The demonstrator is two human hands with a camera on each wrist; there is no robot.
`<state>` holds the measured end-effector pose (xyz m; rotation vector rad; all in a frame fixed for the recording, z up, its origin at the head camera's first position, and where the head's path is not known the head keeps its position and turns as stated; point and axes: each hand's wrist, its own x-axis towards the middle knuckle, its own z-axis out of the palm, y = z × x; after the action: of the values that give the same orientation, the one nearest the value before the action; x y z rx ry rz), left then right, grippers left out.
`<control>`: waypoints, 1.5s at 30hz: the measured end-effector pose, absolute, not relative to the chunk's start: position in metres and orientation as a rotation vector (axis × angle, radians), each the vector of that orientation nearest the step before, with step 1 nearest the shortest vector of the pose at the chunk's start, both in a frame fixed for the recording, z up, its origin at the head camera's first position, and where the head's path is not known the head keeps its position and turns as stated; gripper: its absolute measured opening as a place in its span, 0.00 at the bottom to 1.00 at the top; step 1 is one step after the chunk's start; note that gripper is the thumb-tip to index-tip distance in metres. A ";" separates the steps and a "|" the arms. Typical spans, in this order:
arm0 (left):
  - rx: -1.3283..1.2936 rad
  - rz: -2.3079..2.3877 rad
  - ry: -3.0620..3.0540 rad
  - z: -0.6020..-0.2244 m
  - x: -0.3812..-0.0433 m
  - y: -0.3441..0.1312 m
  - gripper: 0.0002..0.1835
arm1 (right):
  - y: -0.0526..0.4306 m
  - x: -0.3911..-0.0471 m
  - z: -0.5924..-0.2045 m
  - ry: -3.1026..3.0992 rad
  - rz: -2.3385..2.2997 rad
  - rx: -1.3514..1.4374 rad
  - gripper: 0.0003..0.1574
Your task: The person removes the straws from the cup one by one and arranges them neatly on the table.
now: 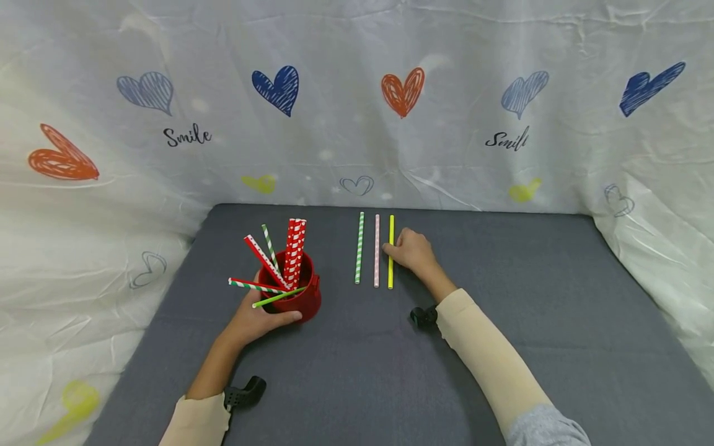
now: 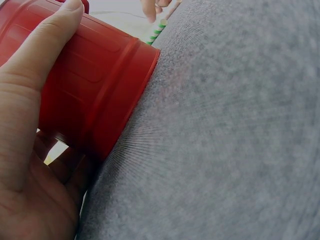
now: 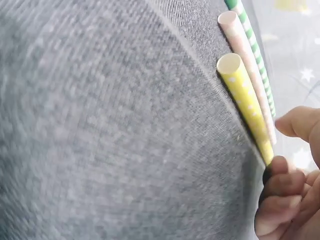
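Note:
My left hand [image 1: 251, 321] grips a small red bucket [image 1: 308, 303] from its left side, thumb along the near wall. The bucket stands upright on the table and holds several paper straws: red ones with white patterns [image 1: 294, 248], green-striped ones [image 1: 269, 241] and a lime green one [image 1: 273, 298] lying across the rim. At a yellow straw [image 3: 245, 95] with white dots, lying on the cloth, is my right hand [image 1: 414, 251]. Its fingertips are right at the straw's side, while the thumb [image 3: 295, 122] is raised apart from them over the straw.
Left of the yellow straw, a pale pink straw [image 1: 377, 260] and a green-and-white striped straw [image 1: 359, 254] lie roughly parallel to it. Grey cloth [image 1: 346, 365] covers the table. A white curtain [image 1: 334, 142] printed with hearts hangs behind the far edge.

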<state>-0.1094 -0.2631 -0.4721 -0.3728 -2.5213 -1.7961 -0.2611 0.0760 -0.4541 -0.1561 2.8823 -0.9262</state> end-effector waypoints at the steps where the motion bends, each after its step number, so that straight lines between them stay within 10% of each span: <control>1: -0.373 -1.798 -2.517 -0.476 -0.111 -0.264 0.45 | 0.076 -0.260 -0.453 2.904 -0.933 -0.165 0.21; 45: -0.352 -1.775 -2.533 -0.486 -0.117 -0.267 0.47 | 0.004 -0.199 -0.404 2.603 -1.346 -0.729 0.13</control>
<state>-0.1166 -0.2671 -0.4865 -0.3519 -2.5327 -1.7747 -0.1990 0.0036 -0.4042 -0.7295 2.6035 -1.3459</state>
